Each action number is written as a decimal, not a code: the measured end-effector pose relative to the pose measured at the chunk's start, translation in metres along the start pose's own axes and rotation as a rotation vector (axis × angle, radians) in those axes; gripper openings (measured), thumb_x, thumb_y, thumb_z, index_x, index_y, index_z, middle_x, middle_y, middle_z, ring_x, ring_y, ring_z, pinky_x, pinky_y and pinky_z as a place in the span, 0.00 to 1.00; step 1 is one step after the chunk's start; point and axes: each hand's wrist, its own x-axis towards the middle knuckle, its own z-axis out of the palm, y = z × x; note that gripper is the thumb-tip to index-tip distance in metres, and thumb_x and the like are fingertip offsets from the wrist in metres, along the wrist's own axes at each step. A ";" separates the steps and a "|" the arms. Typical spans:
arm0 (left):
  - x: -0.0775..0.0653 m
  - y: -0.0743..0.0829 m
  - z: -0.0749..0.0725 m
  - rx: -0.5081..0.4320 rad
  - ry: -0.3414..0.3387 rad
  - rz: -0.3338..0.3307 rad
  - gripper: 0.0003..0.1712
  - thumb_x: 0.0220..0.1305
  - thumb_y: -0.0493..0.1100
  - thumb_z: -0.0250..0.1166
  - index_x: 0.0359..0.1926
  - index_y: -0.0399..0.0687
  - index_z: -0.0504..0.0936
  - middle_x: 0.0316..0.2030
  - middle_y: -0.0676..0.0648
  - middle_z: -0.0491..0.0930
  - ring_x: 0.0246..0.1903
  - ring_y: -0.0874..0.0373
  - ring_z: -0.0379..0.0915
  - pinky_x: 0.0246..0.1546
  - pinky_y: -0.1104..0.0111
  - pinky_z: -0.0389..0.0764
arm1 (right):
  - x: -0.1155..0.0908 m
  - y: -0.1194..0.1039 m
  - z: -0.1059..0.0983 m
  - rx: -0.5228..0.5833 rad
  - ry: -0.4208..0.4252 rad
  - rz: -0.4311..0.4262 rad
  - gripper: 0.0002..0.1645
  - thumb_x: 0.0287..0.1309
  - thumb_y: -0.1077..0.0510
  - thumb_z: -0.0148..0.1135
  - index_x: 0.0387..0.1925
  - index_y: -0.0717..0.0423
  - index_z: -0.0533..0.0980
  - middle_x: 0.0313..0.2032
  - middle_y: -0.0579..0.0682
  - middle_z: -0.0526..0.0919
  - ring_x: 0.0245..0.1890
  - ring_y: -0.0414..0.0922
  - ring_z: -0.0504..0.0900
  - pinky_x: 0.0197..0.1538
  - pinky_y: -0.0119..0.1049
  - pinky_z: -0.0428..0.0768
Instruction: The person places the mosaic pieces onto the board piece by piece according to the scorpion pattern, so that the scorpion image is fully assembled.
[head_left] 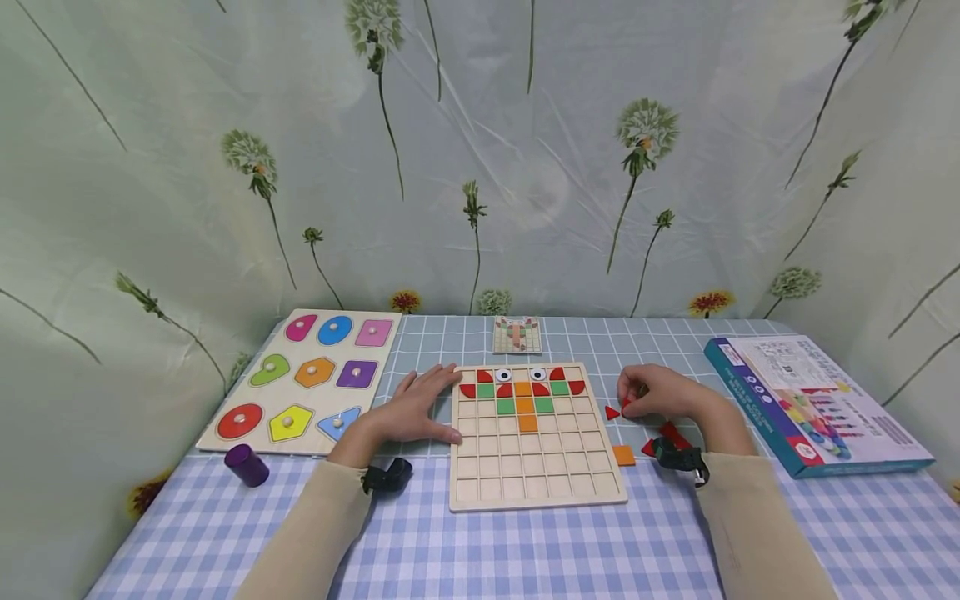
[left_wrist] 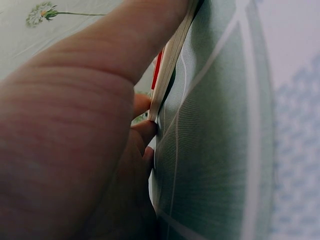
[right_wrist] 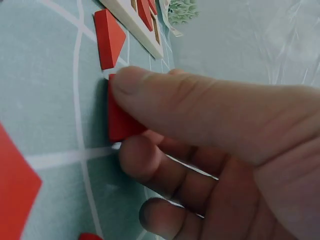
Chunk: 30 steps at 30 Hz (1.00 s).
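A wooden grid board (head_left: 536, 467) lies flat, its upper rows holding red, green and orange pieces and two eye pieces. My left hand (head_left: 416, 408) rests at the board's left edge, fingers spread and thumb out; the left wrist view shows fingertips touching the rim. To the right of the board my right hand (head_left: 660, 392) pinches a red block (right_wrist: 122, 120) between thumb and finger, low over the cloth. Another red triangle (right_wrist: 109, 39) lies between that block and the board. More red pieces (head_left: 675, 435) lie below the right hand, partly hidden by the wrist, and an orange square (head_left: 624, 455) touches the board's edge.
A small pattern card (head_left: 517, 335) lies behind the board. On the left are a shape puzzle board (head_left: 300, 342) with knobbed pieces and a purple cylinder (head_left: 246, 465). A teal-edged box (head_left: 847, 417) lies at the far right. A floral curtain (head_left: 555, 167) hangs behind.
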 end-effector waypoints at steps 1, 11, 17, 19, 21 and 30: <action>0.000 0.000 0.000 -0.001 0.001 0.000 0.62 0.49 0.67 0.75 0.78 0.53 0.55 0.80 0.48 0.47 0.80 0.45 0.36 0.77 0.40 0.32 | 0.000 0.000 0.000 -0.001 0.007 0.002 0.13 0.55 0.61 0.72 0.38 0.55 0.75 0.29 0.50 0.75 0.33 0.46 0.74 0.35 0.36 0.74; -0.001 0.001 0.000 0.001 0.008 0.009 0.62 0.48 0.67 0.75 0.77 0.52 0.56 0.80 0.46 0.49 0.80 0.45 0.38 0.77 0.39 0.34 | 0.000 -0.004 -0.002 0.018 0.028 -0.056 0.06 0.61 0.62 0.66 0.40 0.53 0.80 0.34 0.49 0.80 0.34 0.46 0.76 0.40 0.36 0.78; -0.001 0.000 0.000 -0.004 0.004 0.010 0.62 0.47 0.67 0.75 0.77 0.52 0.56 0.80 0.46 0.48 0.80 0.45 0.37 0.76 0.39 0.34 | 0.001 -0.010 -0.001 0.061 0.007 -0.091 0.12 0.61 0.63 0.63 0.47 0.55 0.81 0.37 0.50 0.83 0.34 0.45 0.79 0.45 0.36 0.82; -0.001 0.000 0.000 -0.004 0.000 0.008 0.62 0.47 0.68 0.75 0.77 0.52 0.56 0.80 0.46 0.48 0.80 0.45 0.37 0.76 0.39 0.34 | 0.003 -0.012 0.001 0.064 0.005 -0.097 0.13 0.61 0.64 0.63 0.47 0.54 0.81 0.39 0.50 0.83 0.35 0.45 0.80 0.46 0.37 0.83; -0.001 0.000 0.000 -0.003 -0.005 0.004 0.63 0.47 0.68 0.75 0.78 0.52 0.56 0.80 0.46 0.48 0.80 0.45 0.37 0.76 0.38 0.34 | 0.005 -0.015 0.003 0.059 0.010 -0.099 0.13 0.60 0.64 0.63 0.47 0.53 0.82 0.40 0.50 0.84 0.35 0.45 0.80 0.45 0.36 0.82; -0.001 0.002 -0.001 -0.001 -0.003 -0.004 0.63 0.46 0.68 0.75 0.77 0.52 0.56 0.80 0.47 0.48 0.80 0.45 0.36 0.77 0.39 0.34 | 0.011 -0.030 0.012 0.043 0.045 -0.140 0.11 0.59 0.60 0.68 0.44 0.49 0.84 0.42 0.49 0.85 0.37 0.46 0.77 0.43 0.36 0.79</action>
